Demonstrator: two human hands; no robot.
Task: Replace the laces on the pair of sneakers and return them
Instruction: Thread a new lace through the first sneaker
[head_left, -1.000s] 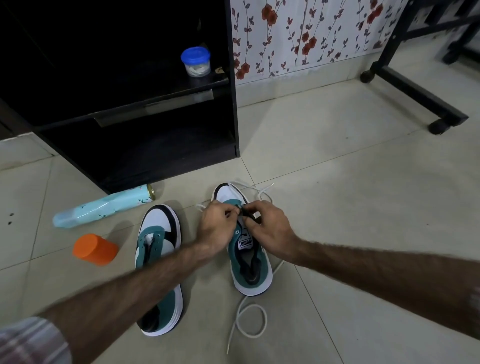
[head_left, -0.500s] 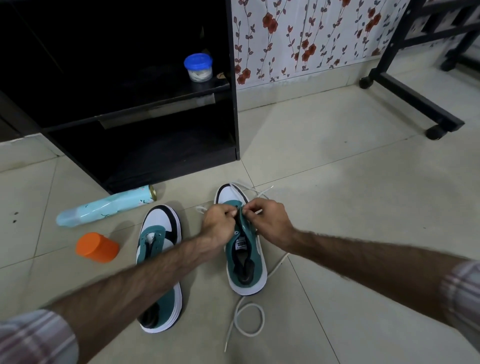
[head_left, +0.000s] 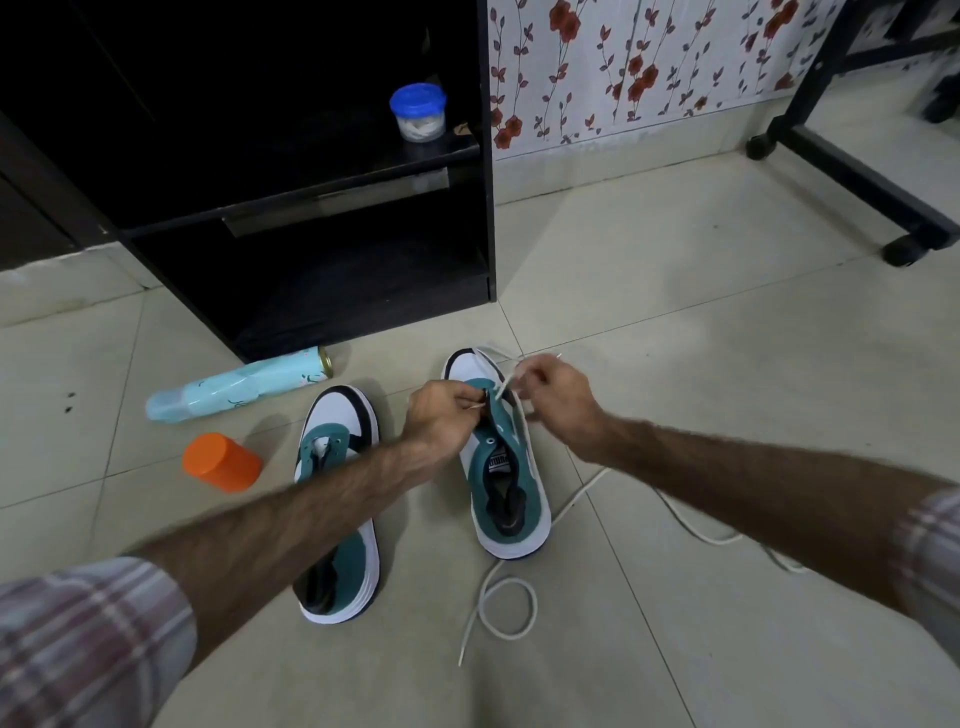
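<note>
Two teal-and-white sneakers lie on the tiled floor (head_left: 675, 364), toes pointing toward a black cabinet (head_left: 332, 249). The right sneaker (head_left: 501, 467) sits just in front of the cabinet's near right corner, and both hands work at its front eyelets.

The left hand (head_left: 441, 415) is curled at the left side of this shoe's lacing area, its fingers (head_left: 470, 402) pinched together on a short end of the white lace (head_left: 506, 603). The right hand (head_left: 553, 397) hovers over the shoe's toe end, its fingers (head_left: 524, 371) clamped on another stretch of the same lace, which runs taut from them down toward the eyelets. The lace's loose length trails along the shoe's right side, curls into a loop on the floor behind the heel, and a further strand runs off under the right forearm.

The left sneaker (head_left: 337, 499) lies just to the left of the right one, partly covered by the left forearm; no lace shows in its eyelets.

Left of that shoe a pale blue bottle (head_left: 239, 389) lies on its side close to the cabinet's base, and an orange cap (head_left: 223, 462) rests nearer the camera. A blue-lidded jar (head_left: 418, 111) stands on the cabinet's shelf. To the cabinet's right are floral wallpaper (head_left: 623, 67) and a black wheeled frame (head_left: 852, 171).
</note>
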